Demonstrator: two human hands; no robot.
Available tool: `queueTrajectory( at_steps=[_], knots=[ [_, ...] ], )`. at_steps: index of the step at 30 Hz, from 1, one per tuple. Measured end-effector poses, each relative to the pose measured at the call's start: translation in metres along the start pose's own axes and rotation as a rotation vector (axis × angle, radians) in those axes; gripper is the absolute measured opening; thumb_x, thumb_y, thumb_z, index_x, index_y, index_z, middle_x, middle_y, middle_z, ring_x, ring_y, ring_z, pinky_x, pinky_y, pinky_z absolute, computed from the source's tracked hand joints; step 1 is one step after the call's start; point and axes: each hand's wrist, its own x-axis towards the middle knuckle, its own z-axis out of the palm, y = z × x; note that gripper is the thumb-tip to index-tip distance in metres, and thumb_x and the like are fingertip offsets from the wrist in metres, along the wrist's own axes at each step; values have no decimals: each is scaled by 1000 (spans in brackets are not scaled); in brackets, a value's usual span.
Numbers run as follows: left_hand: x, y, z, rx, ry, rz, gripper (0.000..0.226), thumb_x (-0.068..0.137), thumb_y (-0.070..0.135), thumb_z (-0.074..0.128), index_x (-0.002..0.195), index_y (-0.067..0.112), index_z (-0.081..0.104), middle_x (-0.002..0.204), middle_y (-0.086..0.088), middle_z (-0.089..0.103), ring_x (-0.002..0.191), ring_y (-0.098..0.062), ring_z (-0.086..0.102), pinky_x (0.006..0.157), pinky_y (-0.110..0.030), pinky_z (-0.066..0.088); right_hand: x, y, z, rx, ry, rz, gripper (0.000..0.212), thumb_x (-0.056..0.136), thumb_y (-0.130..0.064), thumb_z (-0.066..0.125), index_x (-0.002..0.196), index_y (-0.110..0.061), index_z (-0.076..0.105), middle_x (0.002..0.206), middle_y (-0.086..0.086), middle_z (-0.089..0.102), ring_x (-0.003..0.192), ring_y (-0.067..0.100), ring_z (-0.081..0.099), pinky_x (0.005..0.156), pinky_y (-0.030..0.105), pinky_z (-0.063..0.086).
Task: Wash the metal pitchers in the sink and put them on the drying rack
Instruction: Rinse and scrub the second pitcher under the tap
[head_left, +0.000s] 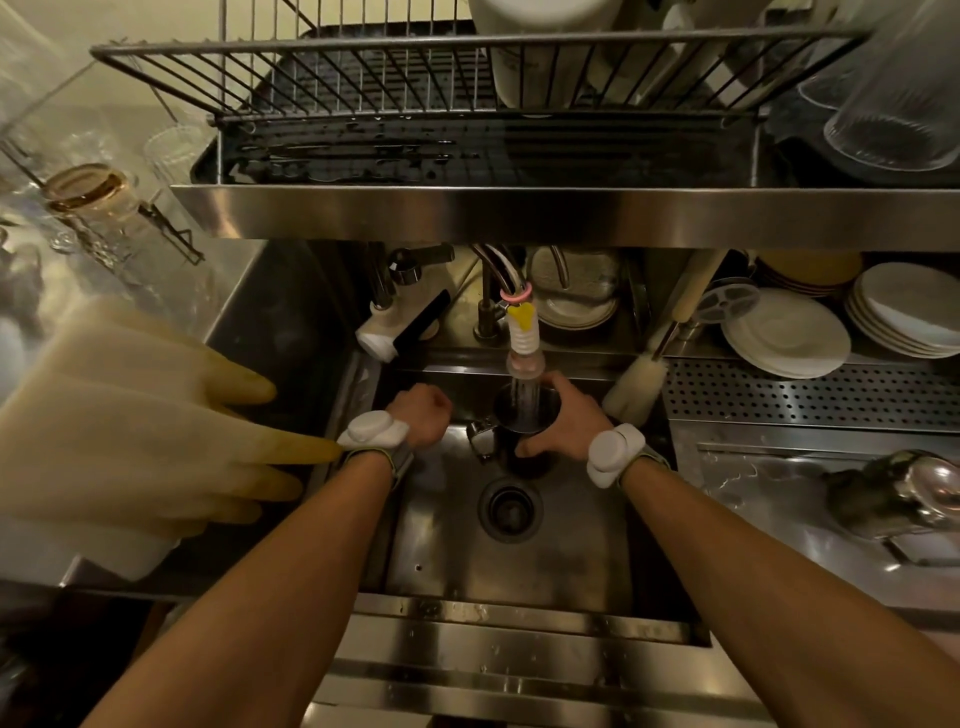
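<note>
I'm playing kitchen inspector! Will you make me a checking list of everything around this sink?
Surface: steel sink, wet at the front edge.
Job's things: metal pitcher upright under the running tap; drying rack above, holding a white container.
Clutter: bottle brush, stacked plates, rubber gloves.
Hands: right hand grips the pitcher; left hand curled beside it, anything inside is hidden.
Cables: nothing seen.
Surroundings: upturned glasses on the left; dim light.

Gloves (130, 426) at nine o'clock are pale yellow; plates (784, 332) at two o'clock white; the pitcher (543, 415) dark silver; the tap (524, 343) bears a pink ring (515, 296) and yellow tag (521, 314).
</note>
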Motion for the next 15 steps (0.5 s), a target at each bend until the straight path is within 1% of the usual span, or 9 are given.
queueTrajectory(
  at_steps=[2, 4, 5, 6, 8, 9, 10, 12, 15],
  knots=[
    [0, 3, 2, -10, -6, 23, 26, 88, 20, 52, 108, 20, 68, 122, -8, 65, 116, -28, 58, 97, -33, 45, 0, 2, -1, -2, 57, -3, 95, 47, -25, 90, 126, -26, 39, 120, -2, 56, 108, 15, 50, 86, 25, 41],
    [0, 5, 5, -19, -16, 44, 24, 90, 22, 51, 106, 18, 69, 118, -9, 66, 113, -29, 59, 95, -34, 46, 0, 0, 4, 27, 69, -7, 91, 46, -26, 90, 122, -28, 40, 114, -6, 55, 105, 14, 51, 82, 25, 41],
    [0, 6, 5, -38, -28, 46, 25, 91, 27, 50, 103, 17, 69, 114, -11, 67, 110, -30, 60, 93, -35, 46, 1, -2, 7, 49, 57, -4, 90, 45, -28, 90, 119, -30, 39, 111, -8, 54, 103, 13, 51, 80, 24, 41],
    [0, 6, 7, -72, -43, 46, 31, 94, 34, 46, 98, 15, 70, 107, -11, 68, 105, -30, 61, 90, -35, 46, 1, -3, 10, 69, 47, 1, 90, 44, -29, 90, 117, -32, 39, 109, -10, 54, 102, 12, 52, 80, 23, 41],
    [-1, 11, 9, -127, -77, 49, 55, 95, 52, 35, 91, 9, 70, 98, -11, 68, 96, -28, 62, 87, -35, 44, 0, -4, 13, 101, 50, 11, 91, 43, -30, 90, 117, -32, 38, 108, -12, 53, 102, 11, 51, 79, 21, 41],
    [-1, 14, 10, -135, -102, 57, 63, 95, 56, 31, 89, 8, 71, 96, -10, 68, 92, -26, 62, 86, -35, 44, 0, -3, 13, 112, 58, 19, 91, 43, -30, 90, 117, -32, 38, 108, -12, 53, 102, 11, 51, 79, 21, 40],
    [-1, 17, 12, -140, -132, 73, 63, 95, 56, 31, 86, 8, 71, 93, -9, 69, 90, -25, 62, 85, -34, 43, 0, -1, 14, 120, 68, 28, 91, 43, -30, 90, 118, -31, 38, 109, -11, 53, 103, 12, 52, 79, 21, 41],
    [0, 21, 16, -162, -167, 98, 52, 96, 47, 37, 74, 11, 67, 82, -7, 67, 82, -23, 61, 82, -33, 43, -2, 1, 13, 133, 76, 47, 95, 44, -30, 90, 124, -26, 39, 114, -8, 53, 107, 15, 53, 81, 23, 42],
    [4, 24, 18, -176, -172, 119, 41, 96, 33, 46, 59, 18, 57, 66, -1, 60, 71, -18, 55, 71, -28, 39, -3, 7, 11, 130, 63, 79, 102, 47, -31, 91, 132, -23, 35, 128, 0, 52, 116, 20, 51, 88, 28, 42]
  ],
)
